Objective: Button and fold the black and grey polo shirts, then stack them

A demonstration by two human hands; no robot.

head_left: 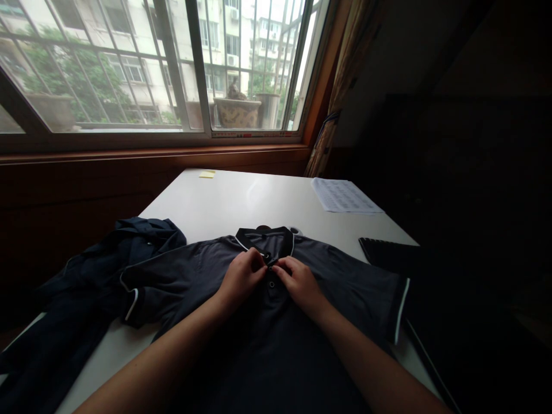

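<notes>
A dark polo shirt (328, 264) with white-edged collar and sleeve cuffs lies spread on the table, its collar toward the window. At the front placket just below the collar, my left hand (244, 273) pinches the cloth with thumb and fingers together. Facing it from the other side, my right hand (299, 282) pinches the placket as well, the fingertips of both hands only a little apart. One round button (271, 284) shows on the placket below the fingertips, and another dark button sits above them near the collar opening.
Another dark garment (142, 241) lies crumpled at the table's left edge. On the white table (250, 195) are a yellow sticky note (207, 174), printed sheets (345, 196) and a dark spiral-bound notebook (379, 250) at right. A barred window and curtain stand behind.
</notes>
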